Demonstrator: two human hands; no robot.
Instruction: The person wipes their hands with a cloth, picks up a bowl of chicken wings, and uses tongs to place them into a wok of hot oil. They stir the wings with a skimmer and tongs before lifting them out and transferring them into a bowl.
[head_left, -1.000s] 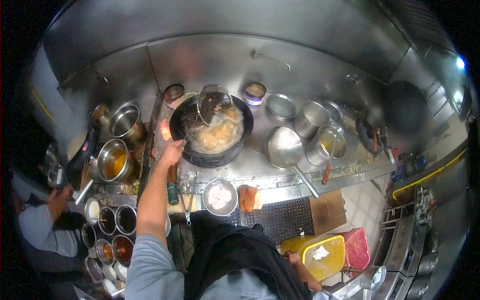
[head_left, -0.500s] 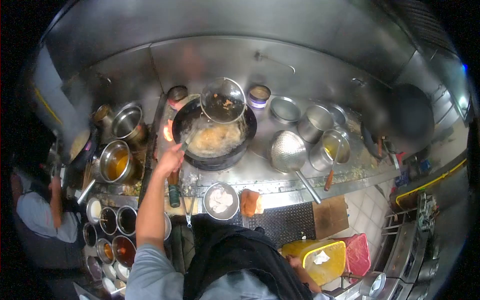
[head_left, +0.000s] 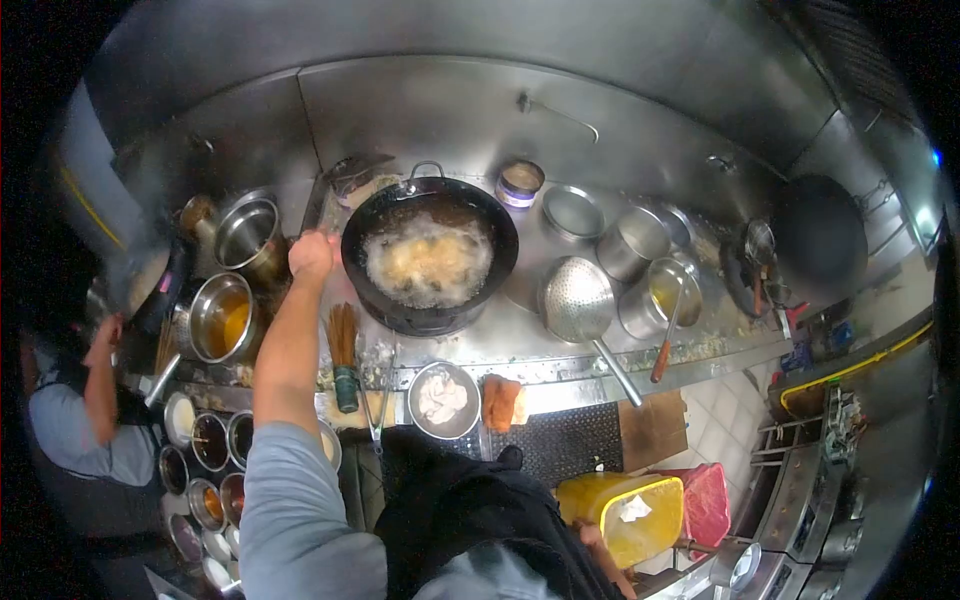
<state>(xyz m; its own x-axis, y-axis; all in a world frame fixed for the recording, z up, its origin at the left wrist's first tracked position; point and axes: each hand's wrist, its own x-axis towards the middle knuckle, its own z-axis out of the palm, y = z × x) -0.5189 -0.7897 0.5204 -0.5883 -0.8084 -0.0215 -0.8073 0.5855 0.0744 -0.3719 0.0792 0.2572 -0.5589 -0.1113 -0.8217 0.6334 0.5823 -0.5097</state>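
At the left rim of the black wok (head_left: 360, 295), my left hand (head_left: 315, 256) is closed round the handle of a skimmer (head_left: 360, 174). The skimmer's dark bowl lies tilted behind the wok's left rim, partly hidden. Pale golden pieces (head_left: 428, 262) bubble in oil in the wok. My right hand (head_left: 590, 535) hangs low beside the yellow bin (head_left: 655, 545), its fingers too hidden to read. Nearer me are a bamboo brush (head_left: 343, 360), tongs (head_left: 377, 410) and a metal bowl (head_left: 474, 418) of white pieces.
A perforated ladle (head_left: 578, 300) rests right of the wok, near metal pots (head_left: 633, 245). Pots (head_left: 222, 318) and sauce containers (head_left: 210, 440) stand at left. A co-worker (head_left: 90, 430) stands far left. An orange cloth (head_left: 502, 400) lies on the front edge; a red bin (head_left: 705, 505) is lower right.
My left hand has moved up and left from the wok's front rim. The skimmer has gone from above the wok to behind its left rim. The frying pieces now show fully.
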